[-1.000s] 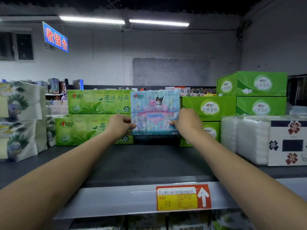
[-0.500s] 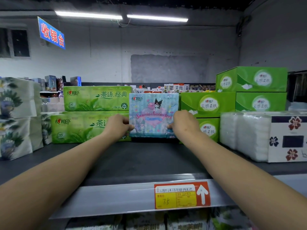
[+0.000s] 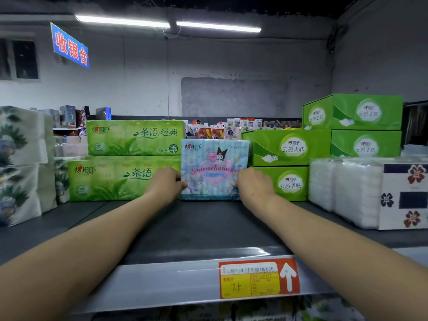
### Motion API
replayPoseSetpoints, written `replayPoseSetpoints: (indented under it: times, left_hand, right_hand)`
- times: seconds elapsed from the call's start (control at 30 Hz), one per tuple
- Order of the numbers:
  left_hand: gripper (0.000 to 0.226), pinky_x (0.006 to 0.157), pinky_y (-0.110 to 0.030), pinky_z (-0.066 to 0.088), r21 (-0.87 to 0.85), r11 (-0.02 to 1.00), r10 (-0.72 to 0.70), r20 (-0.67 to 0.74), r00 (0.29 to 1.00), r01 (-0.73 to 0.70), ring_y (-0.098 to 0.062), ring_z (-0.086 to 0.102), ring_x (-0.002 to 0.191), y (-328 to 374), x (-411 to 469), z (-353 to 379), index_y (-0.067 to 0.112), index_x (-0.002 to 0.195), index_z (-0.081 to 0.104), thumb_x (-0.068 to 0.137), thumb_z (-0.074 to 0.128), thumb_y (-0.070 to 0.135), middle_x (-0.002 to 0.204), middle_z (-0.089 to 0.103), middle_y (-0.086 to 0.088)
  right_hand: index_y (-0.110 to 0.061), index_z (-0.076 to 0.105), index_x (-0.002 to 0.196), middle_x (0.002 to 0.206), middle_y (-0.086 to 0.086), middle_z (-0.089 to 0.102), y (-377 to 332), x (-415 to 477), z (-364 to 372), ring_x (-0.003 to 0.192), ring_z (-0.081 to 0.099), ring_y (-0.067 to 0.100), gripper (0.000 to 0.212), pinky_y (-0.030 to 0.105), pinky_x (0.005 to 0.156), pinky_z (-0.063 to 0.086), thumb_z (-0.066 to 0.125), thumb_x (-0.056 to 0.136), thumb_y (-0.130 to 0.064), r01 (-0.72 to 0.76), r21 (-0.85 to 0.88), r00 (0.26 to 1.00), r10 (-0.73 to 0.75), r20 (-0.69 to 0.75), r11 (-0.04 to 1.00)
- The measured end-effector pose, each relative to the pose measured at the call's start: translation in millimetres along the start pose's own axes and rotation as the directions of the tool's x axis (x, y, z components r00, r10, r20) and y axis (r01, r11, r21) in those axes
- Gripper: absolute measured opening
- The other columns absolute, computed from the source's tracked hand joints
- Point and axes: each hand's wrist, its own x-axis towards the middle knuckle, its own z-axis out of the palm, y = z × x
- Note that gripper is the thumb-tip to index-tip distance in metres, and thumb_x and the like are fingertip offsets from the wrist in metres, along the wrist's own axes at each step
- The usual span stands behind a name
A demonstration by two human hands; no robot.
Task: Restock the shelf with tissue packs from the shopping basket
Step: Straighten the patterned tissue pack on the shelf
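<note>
**Cartoon tissue pack upright on the shelf**

The tissue pack point(image 3: 214, 169) is a pale blue, plastic-wrapped block printed with a pink heart, a dark-eared cartoon figure and the pink script "Sanrio characters". It stands upright, front face outward, its bottom edge on the dark shelf point(image 3: 203, 228) far back. It sits in the gap between stacked green packs on either side.

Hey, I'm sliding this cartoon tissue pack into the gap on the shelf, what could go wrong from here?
1. The cartoon tissue pack fills the gap tightly, so the left hand or right hand may get pinched against the green soft packs or green boxes.
2. Pushing harder could shove those neighbours out of line.
3. Standing upright on its narrow base, it might tip forward once released.
</note>
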Motion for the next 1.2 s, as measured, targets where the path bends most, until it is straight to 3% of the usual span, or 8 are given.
replayPoseSetpoints:
  times: [0.2, 0.33, 0.47, 0.7, 0.87, 1.2]
  left_hand:
    - [0.023, 0.06, -0.027, 0.037, 0.0, 1.0, 0.002, -0.029, 1.0, -0.002, -0.027, 0.059, 0.069, -1.2, -0.1, 0.6, -0.001, 0.071, 0.07, 0.083, 0.07, 0.019, 0.069, 0.064, -0.016]
    - [0.026, 0.058, -0.027, 0.032, 0.006, 1.0, -0.002, -0.022, 1.0, 0.002, -0.026, 0.055, 0.066, 0.4, -2.7, 1.4, 0.003, 0.065, 0.066, 0.084, 0.069, 0.021, 0.062, 0.059, -0.011]
    - [0.03, 0.059, -0.026, 0.034, 0.004, 1.0, 0.002, -0.025, 1.0, -0.001, -0.024, 0.057, 0.064, -1.2, -3.5, 2.2, 0.0, 0.065, 0.068, 0.085, 0.068, 0.023, 0.06, 0.062, -0.01]
    - [0.034, 0.063, -0.03, 0.044, 0.018, 1.0, 0.007, -0.031, 0.999, -0.006, -0.028, 0.064, 0.072, -3.2, -1.0, 4.5, -0.001, 0.067, 0.07, 0.085, 0.067, 0.027, 0.069, 0.07, -0.015]
    - [0.036, 0.059, -0.029, 0.036, 0.03, 1.0, 0.005, -0.044, 0.999, -0.003, -0.031, 0.061, 0.073, -2.2, -0.6, 5.8, -0.001, 0.066, 0.065, 0.085, 0.067, 0.03, 0.068, 0.063, -0.015]
    - [0.036, 0.06, -0.028, 0.036, 0.069, 0.998, 0.008, -0.015, 1.0, -0.007, -0.028, 0.06, 0.069, -3.2, 1.3, 8.1, 0.009, 0.06, 0.06, 0.086, 0.066, 0.032, 0.064, 0.06, -0.008]
  right_hand:
    - [-0.007, 0.06, 0.113, 0.116, 0.009, 0.063, -0.3, -0.3, -0.8, 0.105, 0.063, 0.027, 0.019, 0.031, 0.066, 0.038, 0.05, 0.097, -0.009, -0.006, -0.039, 0.999, 0.004, -0.05, 0.999]
    - [-0.004, 0.054, 0.111, 0.111, 0.012, 0.065, 0.0, -6.3, -10.2, 0.101, 0.064, 0.031, 0.024, 0.032, 0.064, 0.037, 0.048, 0.089, 0.004, 0.016, -0.052, 0.988, -0.024, -0.154, 0.998]
    - [-0.004, 0.05, 0.116, 0.11, 0.012, 0.066, -1.5, -7.7, -8.3, 0.1, 0.065, 0.032, 0.031, 0.033, 0.063, 0.037, 0.045, 0.087, 0.005, 0.088, -0.082, 0.986, -0.098, -0.134, 0.993]
    - [-0.007, 0.04, 0.127, 0.108, 0.011, 0.065, 3.5, -4.8, -3.1, 0.095, 0.064, 0.032, 0.038, 0.034, 0.061, 0.037, 0.046, 0.089, -0.001, 0.1, -0.02, 0.983, -0.102, -0.154, 0.995]
    - [-0.006, 0.039, 0.128, 0.109, 0.012, 0.065, 3.9, -3.6, -1.8, 0.096, 0.064, 0.033, 0.041, 0.035, 0.062, 0.037, 0.047, 0.088, -0.001, 0.103, -0.038, 0.982, -0.108, -0.158, 0.994]
    - [-0.005, 0.039, 0.128, 0.113, 0.013, 0.064, 3.0, -2.5, -1.9, 0.101, 0.064, 0.033, 0.042, 0.034, 0.064, 0.036, 0.046, 0.088, 0.001, 0.103, -0.072, 0.983, -0.113, -0.142, 0.992]
